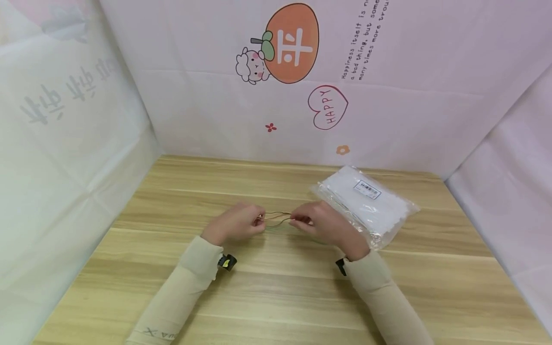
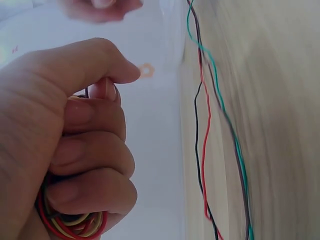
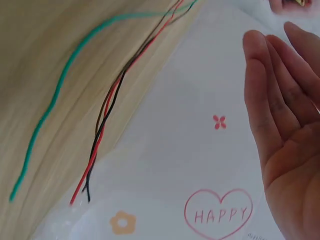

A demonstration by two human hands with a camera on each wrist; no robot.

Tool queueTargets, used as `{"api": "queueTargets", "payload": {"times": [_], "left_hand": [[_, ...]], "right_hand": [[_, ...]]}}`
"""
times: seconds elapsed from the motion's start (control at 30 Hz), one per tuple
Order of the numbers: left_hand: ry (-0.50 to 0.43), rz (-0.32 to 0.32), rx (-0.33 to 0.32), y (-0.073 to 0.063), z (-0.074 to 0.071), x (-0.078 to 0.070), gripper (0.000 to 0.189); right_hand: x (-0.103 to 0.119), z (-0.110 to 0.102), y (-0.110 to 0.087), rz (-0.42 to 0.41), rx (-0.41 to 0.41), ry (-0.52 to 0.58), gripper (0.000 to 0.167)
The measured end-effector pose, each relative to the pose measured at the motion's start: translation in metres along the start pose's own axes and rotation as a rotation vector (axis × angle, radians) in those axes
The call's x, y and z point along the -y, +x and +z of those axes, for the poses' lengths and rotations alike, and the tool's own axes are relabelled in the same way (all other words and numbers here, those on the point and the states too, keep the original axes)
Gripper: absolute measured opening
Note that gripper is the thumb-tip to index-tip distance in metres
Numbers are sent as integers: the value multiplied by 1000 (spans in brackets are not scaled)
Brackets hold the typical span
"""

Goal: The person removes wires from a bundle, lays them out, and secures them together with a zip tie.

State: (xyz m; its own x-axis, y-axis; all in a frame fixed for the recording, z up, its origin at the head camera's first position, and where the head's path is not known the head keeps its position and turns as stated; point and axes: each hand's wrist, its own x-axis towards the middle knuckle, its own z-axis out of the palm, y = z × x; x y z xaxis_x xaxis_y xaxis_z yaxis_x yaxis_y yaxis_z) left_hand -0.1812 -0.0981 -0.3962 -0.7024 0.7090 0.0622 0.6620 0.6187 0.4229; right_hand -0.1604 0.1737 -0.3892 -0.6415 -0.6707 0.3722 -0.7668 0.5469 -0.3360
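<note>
My left hand curls its fingers round a coiled bundle of thin wires, red, yellow and black, showing below the little finger in the left wrist view. Thin loose wires stretch from it toward the right hand. My right hand is beside them with fingers nearly straight and close together, nothing showing in its palm. Past it run a green wire and twisted red, black and brown wires, their loose ends at lower left in the right wrist view.
A clear plastic bag of white contents with a barcode label lies behind the right hand on the wood-grain table. White printed cloth hangs along the back and both sides.
</note>
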Motion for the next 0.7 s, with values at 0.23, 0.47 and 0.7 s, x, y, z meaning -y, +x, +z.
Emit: {"api": "queueTargets", "payload": {"times": [0.23, 0.47, 0.7], "left_hand": [[6, 63, -23, 5, 9, -10, 19], [-45, 38, -5, 6, 14, -24, 4], [-20, 100, -11, 6, 17, -26, 13]], "right_hand": [[18, 16, 9, -113, -92, -112, 8], [31, 26, 9, -82, -45, -35, 10], [30, 27, 7, -66, -76, -12, 2]]}}
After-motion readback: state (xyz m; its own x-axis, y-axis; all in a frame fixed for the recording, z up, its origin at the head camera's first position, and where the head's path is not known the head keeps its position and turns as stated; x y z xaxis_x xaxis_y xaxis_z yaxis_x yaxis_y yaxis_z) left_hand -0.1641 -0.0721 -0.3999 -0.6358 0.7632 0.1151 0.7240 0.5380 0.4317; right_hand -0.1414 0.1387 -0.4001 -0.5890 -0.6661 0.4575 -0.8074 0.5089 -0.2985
